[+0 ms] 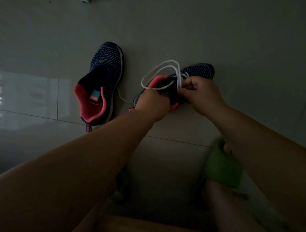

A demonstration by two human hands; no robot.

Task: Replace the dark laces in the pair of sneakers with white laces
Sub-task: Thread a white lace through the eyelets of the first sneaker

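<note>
Two dark blue knit sneakers with coral-pink lining lie on a tiled floor in dim light. The left sneaker [102,82] has no lace in its eyelets. The right sneaker [197,71] carries a white lace [159,69] that loops up over its opening. My left hand [152,102] grips the heel side of that shoe and pinches one lace strand. My right hand [200,94] pinches the lace at the eyelets. A loose white strand [123,98] trails on the floor between the shoes. No dark lace can be seen.
A green slipper [221,167] on a foot sits at the lower right. Floor tile joints [58,99] run at the left, with a pale light patch beside them. Something small lies at the top edge [86,1].
</note>
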